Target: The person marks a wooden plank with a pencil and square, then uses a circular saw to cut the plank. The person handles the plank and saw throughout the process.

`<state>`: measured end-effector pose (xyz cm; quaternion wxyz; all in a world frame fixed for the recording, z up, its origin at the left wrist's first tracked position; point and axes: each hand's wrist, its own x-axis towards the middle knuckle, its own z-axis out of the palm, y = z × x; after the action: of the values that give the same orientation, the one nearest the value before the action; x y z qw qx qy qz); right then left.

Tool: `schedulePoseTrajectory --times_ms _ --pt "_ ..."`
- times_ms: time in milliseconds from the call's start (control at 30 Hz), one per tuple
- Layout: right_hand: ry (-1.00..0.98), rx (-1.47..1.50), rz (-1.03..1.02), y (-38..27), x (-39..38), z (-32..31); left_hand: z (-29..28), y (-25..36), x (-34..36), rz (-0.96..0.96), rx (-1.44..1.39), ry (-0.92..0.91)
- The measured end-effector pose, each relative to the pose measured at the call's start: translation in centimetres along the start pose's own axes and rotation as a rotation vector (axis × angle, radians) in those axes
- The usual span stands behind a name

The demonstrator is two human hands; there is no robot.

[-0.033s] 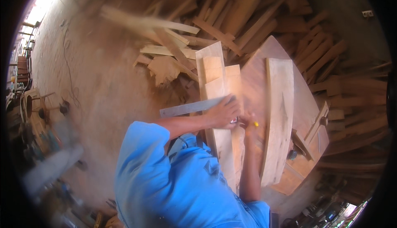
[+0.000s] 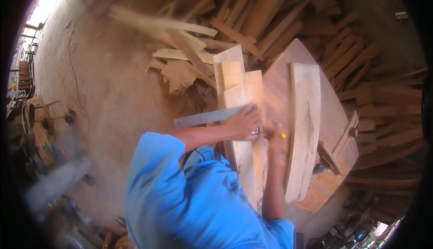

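Blue cloth is covering my chest and shoulders, the shirt (image 2: 203,195) filling the nearest part of the view. Just beyond it, two narrow boards (image 2: 243,156) of pale wood are lying side by side under my hands and pointing away from me. My left hand (image 2: 243,123) is reaching across them, its fingers clamping down over the end of a grey metal strip (image 2: 203,117), which is jutting out past the boards' left edge. My right hand (image 2: 272,129) is sitting close beside it, blurred, and I cannot tell whether its fingers are apart or together; a small yellow tip (image 2: 283,135) is showing at its right side. Further right, a broad pale board (image 2: 304,127) is lying on the brown surface (image 2: 331,113). Farther off, a heap of wood offcuts (image 2: 270,14) is spreading out, and a thin cable (image 2: 72,57) is trailing over the floor (image 2: 108,91) at left.
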<state>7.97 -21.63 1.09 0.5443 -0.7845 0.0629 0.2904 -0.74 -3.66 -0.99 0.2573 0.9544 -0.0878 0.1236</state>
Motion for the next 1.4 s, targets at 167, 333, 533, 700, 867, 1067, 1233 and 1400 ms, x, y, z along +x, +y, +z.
schedulePoseTrajectory --times_ms 167,333,533,700,867,1067,1233,1400 --pt "0.054 -0.080 -0.161 -2.0 1.3 -2.1 -0.1 0.4 0.0 -0.015 -0.017 -0.003" --pt "0.090 -0.095 -0.311 -4.6 2.6 -0.7 -0.1 -0.6 0.8 -0.016 -0.039 -0.017" --pt "-0.025 0.030 -0.401 -7.9 1.7 2.2 0.3 -0.8 0.5 -0.016 -0.035 0.022" --pt "-0.170 -0.038 -0.392 -10.1 1.6 3.8 0.4 -0.7 0.6 -0.032 -0.046 0.005" --pt "-0.225 0.001 -0.188 -11.1 1.7 5.4 0.4 -0.8 0.5 -0.041 -0.035 -0.023" --pt "-0.332 -0.071 -0.281 -12.0 1.2 6.9 1.3 -1.0 0.2 -0.045 -0.056 0.039" --pt "-0.329 -0.193 -0.214 -13.0 0.9 7.6 1.7 -1.2 0.2 -0.028 -0.071 0.071" --pt "-0.411 -0.347 -0.267 -13.8 0.6 8.3 1.6 -1.2 0.0 -0.041 -0.099 0.037"
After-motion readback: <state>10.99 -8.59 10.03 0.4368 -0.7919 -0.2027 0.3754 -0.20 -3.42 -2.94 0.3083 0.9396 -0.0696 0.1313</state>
